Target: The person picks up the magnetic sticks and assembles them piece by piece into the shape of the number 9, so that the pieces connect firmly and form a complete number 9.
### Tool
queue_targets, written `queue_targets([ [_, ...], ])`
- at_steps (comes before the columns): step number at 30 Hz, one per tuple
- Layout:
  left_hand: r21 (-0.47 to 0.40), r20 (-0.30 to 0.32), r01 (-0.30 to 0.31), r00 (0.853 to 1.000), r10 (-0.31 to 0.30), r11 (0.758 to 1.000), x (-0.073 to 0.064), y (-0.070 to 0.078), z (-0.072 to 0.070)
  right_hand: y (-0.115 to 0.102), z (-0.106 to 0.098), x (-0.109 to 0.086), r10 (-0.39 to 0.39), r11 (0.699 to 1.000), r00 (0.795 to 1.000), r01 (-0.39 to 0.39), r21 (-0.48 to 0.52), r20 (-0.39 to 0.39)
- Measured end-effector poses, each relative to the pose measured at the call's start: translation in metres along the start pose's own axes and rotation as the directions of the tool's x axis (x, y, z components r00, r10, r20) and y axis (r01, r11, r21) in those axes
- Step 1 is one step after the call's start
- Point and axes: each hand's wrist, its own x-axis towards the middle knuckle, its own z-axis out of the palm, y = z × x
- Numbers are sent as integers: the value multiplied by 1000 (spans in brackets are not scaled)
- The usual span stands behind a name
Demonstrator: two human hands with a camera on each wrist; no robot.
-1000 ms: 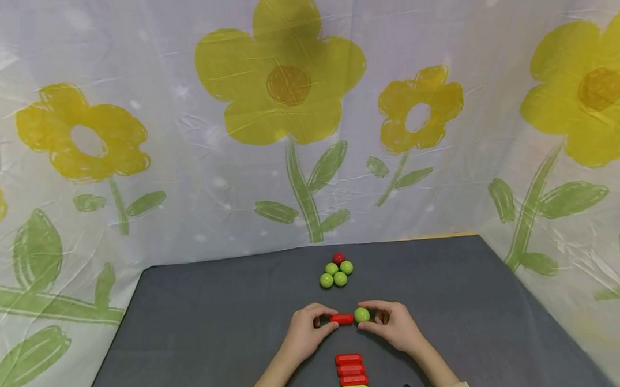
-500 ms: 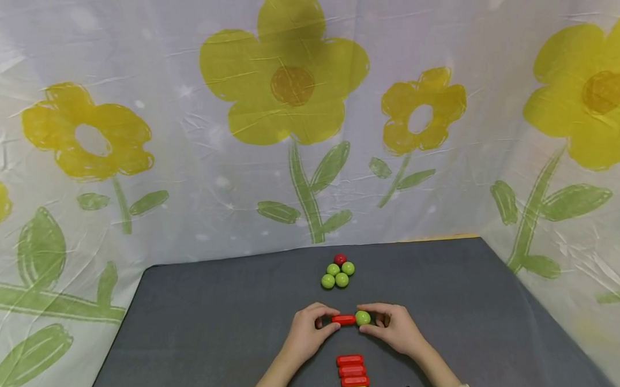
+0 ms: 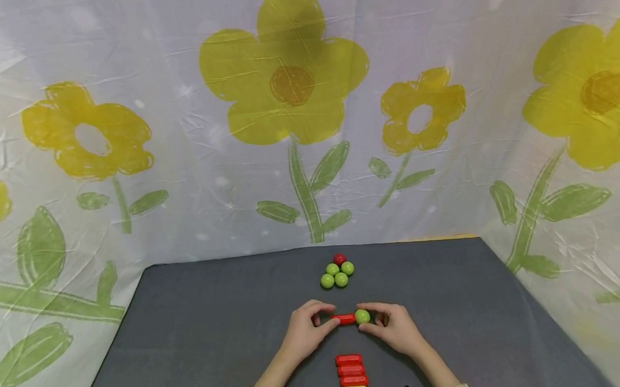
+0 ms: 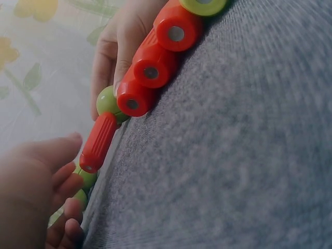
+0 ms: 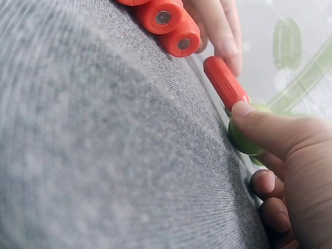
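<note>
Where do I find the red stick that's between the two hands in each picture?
Head: red stick low, slightly right of centre.
Left wrist: red stick left of centre, slanting.
Right wrist: red stick upper half, right of centre.
Shared landmark: the green ball at one end, in the right hand.

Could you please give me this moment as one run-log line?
Left hand: at free end of red rod, fingers parted; Right hand: pinching green ball; Contact: rod's other end against ball; Row includes: three red rods
</note>
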Motion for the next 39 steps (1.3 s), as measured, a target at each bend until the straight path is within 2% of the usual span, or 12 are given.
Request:
queue_targets([
  [5, -33, -49, 35, 998, -37, 999, 3, 1, -4, -1, 0, 0, -6, 1000, 1000, 6, 4, -12],
  [9, -15, -85, 54, 995, -55, 998, 7, 0, -11, -2, 1, 0, -9, 1000, 1000, 9, 18, -5],
  [15, 41, -94, 85, 992, -81, 995, 23, -6, -18, -1, 1, 0, 8, 1000, 1000, -8, 30, 2],
  [18, 40, -90, 130, 988, -126, 991, 34, -10, -18, -1, 1, -1, 17, 999, 1000, -17, 31, 6],
  [22, 25, -84, 175, 981, -173, 984, 48, -13, -16, -1, 1, -1, 18, 999, 1000, -18, 34, 7],
  [25, 33, -90, 188, 979, -184, 982, 54, -14, -13, -1, 1, -1, 22, 999, 1000, -22, 42, 11],
  [32, 103, -153, 185, 974, -168, 977, 60, -13, -2, -1, 1, 0, 20, 999, 1000, -21, 39, 14],
  [39, 125, -224, 227, 955, -195, 966, 64, -8, 6, 1, 0, 1, 13, 999, 1000, -14, 43, 12],
])
